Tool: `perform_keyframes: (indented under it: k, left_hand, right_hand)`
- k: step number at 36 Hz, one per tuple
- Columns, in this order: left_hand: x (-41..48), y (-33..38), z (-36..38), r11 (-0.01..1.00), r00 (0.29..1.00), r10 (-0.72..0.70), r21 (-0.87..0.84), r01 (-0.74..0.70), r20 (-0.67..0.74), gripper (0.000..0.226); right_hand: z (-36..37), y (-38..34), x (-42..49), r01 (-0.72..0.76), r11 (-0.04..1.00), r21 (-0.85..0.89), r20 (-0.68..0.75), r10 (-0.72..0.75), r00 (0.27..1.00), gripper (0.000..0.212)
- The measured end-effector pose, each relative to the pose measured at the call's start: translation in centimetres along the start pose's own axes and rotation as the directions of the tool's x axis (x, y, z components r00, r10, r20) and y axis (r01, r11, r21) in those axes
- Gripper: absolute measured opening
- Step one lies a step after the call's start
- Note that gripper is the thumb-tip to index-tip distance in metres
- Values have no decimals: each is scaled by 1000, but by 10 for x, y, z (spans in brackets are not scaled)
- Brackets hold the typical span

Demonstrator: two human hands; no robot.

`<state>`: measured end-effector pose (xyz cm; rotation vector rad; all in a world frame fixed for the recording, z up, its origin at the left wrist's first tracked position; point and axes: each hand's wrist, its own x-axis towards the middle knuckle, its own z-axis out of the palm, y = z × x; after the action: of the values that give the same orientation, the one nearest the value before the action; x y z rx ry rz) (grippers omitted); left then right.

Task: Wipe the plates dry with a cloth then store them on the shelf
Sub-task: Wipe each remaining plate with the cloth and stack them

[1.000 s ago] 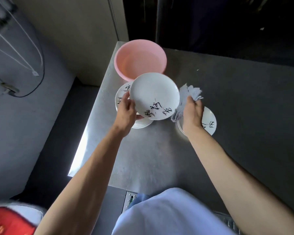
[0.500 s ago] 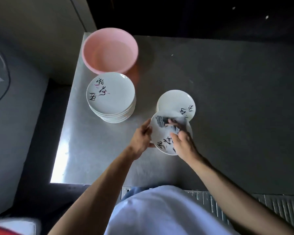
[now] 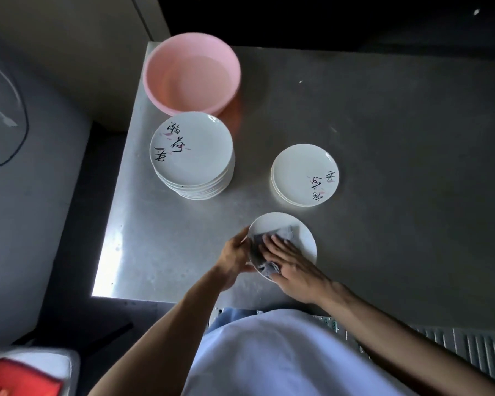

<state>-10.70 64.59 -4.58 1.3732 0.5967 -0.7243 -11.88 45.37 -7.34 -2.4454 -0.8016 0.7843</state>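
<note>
My right hand (image 3: 292, 264) lies flat on the grey cloth (image 3: 286, 232). Its fingers are straight and a bit spread. It does not curl round the cloth, it just pushes it down into the plate (image 3: 305, 238).

My left hand (image 3: 233, 257) holds that plate, with its fingers curled round the left rim. The plate tips a little toward me. I cannot tell if it touches the table (image 3: 397, 124). Both my arms come up from below, bent at the elbow, and meet at the plate. It is close to the front edge of the table, just in front of my body.

Behind the plate and a little to the right sits a short pile of plates (image 3: 303, 174), with a gap of table in between. Farther left is a tall pile of plates (image 3: 190, 152), well apart from my hands. Just behind the tall pile is a pink bowl (image 3: 192, 72) in the back left corner.

The left edge of the table runs close by the tall pile and the bowl. Bright light shines on the front left corner. To the right, the grey table top goes on wide and flat. A ridged metal strip (image 3: 469, 347) lies along the front edge by my right arm.
</note>
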Motion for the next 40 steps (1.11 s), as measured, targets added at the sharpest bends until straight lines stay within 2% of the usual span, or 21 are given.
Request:
perform_keyframes:
  k: [4,7,9,11,13,14,16,19,22,25,26,28,30,31,32,34,36,37,38,40]
  left_hand:
    - [1,2,-3,1000,1000,5,-6,-5,19,39]
    - [0,0,-3,1000,999,14,-20,-13,39,39]
    - [-2,-1,0,999,999,7,-32,-5,35,38]
    - [-4,-2,3,999,1000,-2,-46,4,31,36]
    - [-4,-2,7,998,1000,-12,-57,13,23,33]
    - [-3,-1,7,998,1000,-22,-62,22,8,32]
    - [-2,-1,5,997,999,-33,-76,31,-17,33]
    - [-1,1,-2,996,1000,-14,-88,11,-25,41]
    - [-1,1,-5,997,1000,-2,-82,0,-31,42]
    - [-1,-3,-3,997,1000,10,-78,-12,-21,40]
    - [-1,-3,-2,997,1000,17,-78,-18,-19,39]
    - [-2,-4,0,996,999,25,-89,-27,-22,38]
    - [-4,-4,2,994,999,31,-108,-33,-19,37]
    - [-5,-4,3,993,999,35,-111,-37,-20,37]
    - [-6,-3,3,993,999,38,-110,-40,-23,37]
    - [-7,-4,3,994,999,32,-107,-36,-37,37]
    - [-6,-5,2,993,999,28,-116,-34,-45,37]
    - [-7,-5,2,992,998,33,-119,-38,-45,37]
    - [-9,-5,2,991,998,40,-122,-46,-47,36]
    - [-10,-6,2,991,997,59,-120,-65,-48,36]
  right_hand:
    - [-1,9,-19,-25,996,81,27,23,999,76]
    - [-3,8,-18,-143,977,161,-32,149,988,90]
    - [-3,4,-9,-192,973,128,-52,200,978,77]
    - [1,0,3,-212,973,94,-13,214,977,64]
    - [6,-5,15,-206,975,83,-22,208,978,58]
    - [7,-8,17,-197,975,99,-21,200,980,62]
    - [6,-17,15,-130,986,104,-20,132,991,67]
    - [4,-14,0,-30,992,123,25,27,999,59]
    - [3,0,-12,-43,992,115,0,43,999,59]
    - [8,9,-5,-172,981,84,-11,174,985,89]
    - [10,10,3,-223,972,79,-12,225,974,93]
    - [3,-2,25,-315,939,138,-42,323,945,89]
    - [-3,-16,45,-419,853,312,-52,455,889,87]
    - [-6,-21,52,-425,825,374,-62,479,876,84]
    - [-5,-23,55,-385,827,410,-79,452,888,80]
    - [-5,-28,51,-256,890,377,-76,306,949,71]
    - [3,-18,41,-138,962,237,-86,162,983,64]
    - [5,-12,37,-162,971,176,-104,182,978,65]
    - [6,-7,36,-264,950,169,-152,290,945,68]
    - [5,-4,38,-499,838,221,-203,540,817,72]
